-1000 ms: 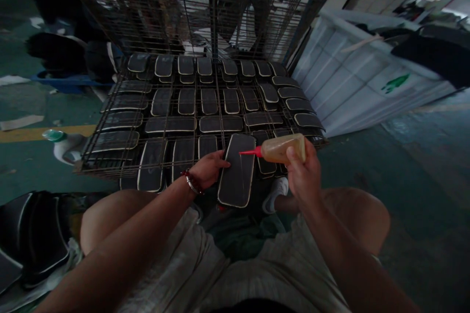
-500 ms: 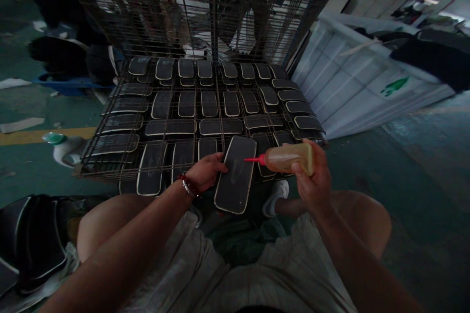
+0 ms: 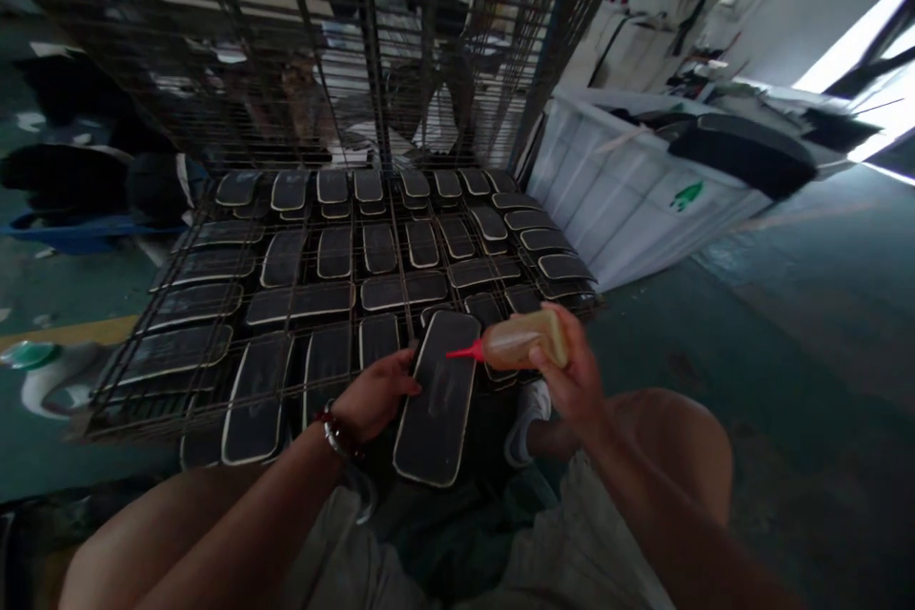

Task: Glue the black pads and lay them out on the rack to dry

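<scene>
My left hand (image 3: 378,391) grips the left edge of a black rounded panel with a pale rim (image 3: 437,410), which is tilted in front of the rack. A faint streak shows on the panel's dark face. In my right hand (image 3: 572,367) is a squeeze bottle (image 3: 525,340) of amber liquid, lying nearly level. Its red nozzle points left over the upper part of the panel; whether the tip touches, I cannot tell. Many similar black panels (image 3: 404,291) lie in rows on a wire rack (image 3: 286,405) behind it.
Upright wire mesh (image 3: 372,48) rises behind the rows. A white bin (image 3: 607,181) holding dark pieces stands at the right. On the left floor are a white jug with a green cap (image 3: 53,376) and a blue tray (image 3: 78,233) under dark items.
My view has shifted, so the rack sits lower and further left. The bottle's nozzle stays over the panel's upper part, and both hands keep their holds.
</scene>
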`<state>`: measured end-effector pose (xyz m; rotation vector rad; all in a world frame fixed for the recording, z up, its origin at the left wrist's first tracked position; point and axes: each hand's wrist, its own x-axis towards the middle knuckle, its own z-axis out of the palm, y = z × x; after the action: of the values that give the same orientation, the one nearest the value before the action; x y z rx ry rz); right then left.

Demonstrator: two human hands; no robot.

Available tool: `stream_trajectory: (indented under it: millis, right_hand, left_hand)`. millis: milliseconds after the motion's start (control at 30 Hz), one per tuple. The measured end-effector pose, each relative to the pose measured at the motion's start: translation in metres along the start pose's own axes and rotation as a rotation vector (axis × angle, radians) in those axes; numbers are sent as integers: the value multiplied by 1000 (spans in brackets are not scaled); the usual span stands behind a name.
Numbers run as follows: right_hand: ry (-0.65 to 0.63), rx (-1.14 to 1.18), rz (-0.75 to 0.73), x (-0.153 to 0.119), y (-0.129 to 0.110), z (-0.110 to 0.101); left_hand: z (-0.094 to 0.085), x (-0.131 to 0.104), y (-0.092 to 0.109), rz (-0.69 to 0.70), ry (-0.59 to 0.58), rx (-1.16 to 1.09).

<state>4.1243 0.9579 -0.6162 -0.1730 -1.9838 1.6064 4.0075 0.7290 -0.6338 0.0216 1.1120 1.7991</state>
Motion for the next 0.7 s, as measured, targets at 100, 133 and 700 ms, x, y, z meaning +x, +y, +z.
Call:
stream_trajectory:
  millis: [100,133,700]
  right_hand:
    - [-30,317,320,-4,4,6]
    - [-34,462,444,-6,7,8]
    - [620,1090,444,154,40,-130]
  left_hand:
    - [0,1,4,30,23,25]
    - [-1,1,6,43,40,32]
    - [16,101,16,75,388,156]
